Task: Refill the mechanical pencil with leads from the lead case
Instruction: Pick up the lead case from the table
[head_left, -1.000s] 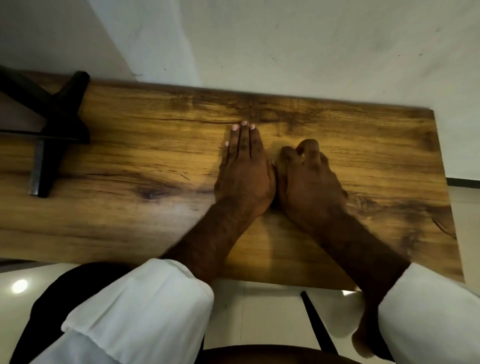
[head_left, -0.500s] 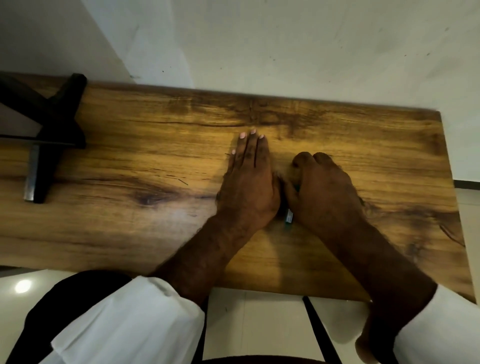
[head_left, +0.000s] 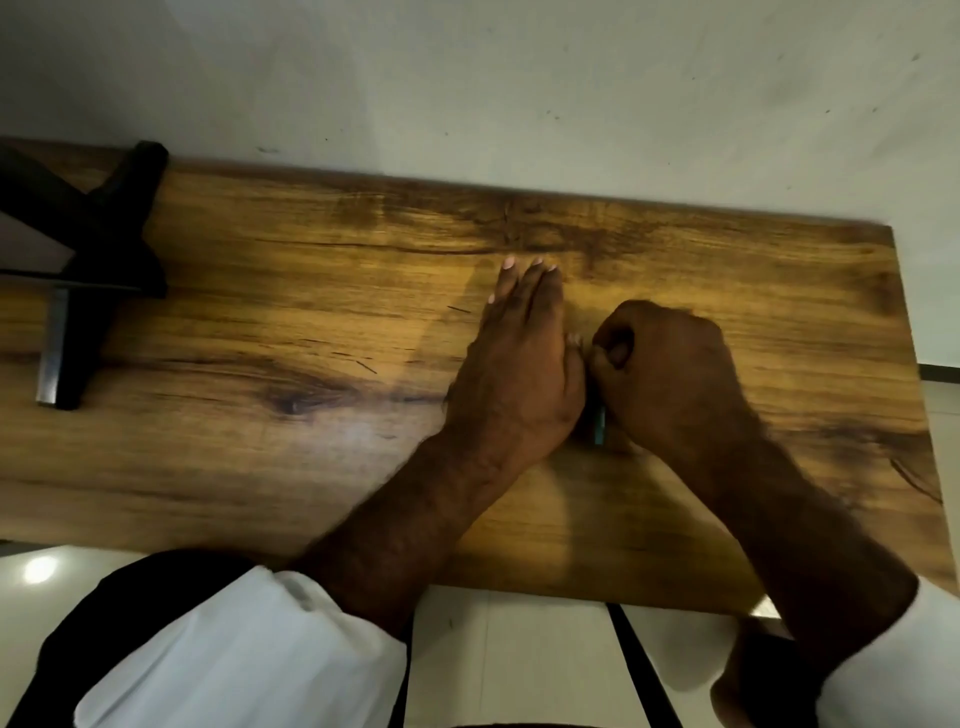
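The right hand (head_left: 670, 374), loosely curled 1 s ago, is now closed around the pencil (head_left: 600, 425), whose end shows beneath it on the tabletop (head_left: 260, 291). The left hand (head_left: 519, 358) is kept flat with fingers together; the lead case cannot be seen, so refilling is judged barely begun.

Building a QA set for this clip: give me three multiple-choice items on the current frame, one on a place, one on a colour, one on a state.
1. Where does the black stand sit on the wooden table?
A. far left end
B. right end
C. under the hands

2. What colour are the sleeves?
A. red
B. white
C. green

3. How is the left hand posed?
A. clenched in a fist
B. lifted in the air
C. flat, fingers straight and together

Answers:
1 A, the stand is at the table's left end, well away from both hands.
2 B, both cuffs at the bottom edge are white.
3 C, the left hand lies palm down, while the right hand beside it is curled around a small bluish object.
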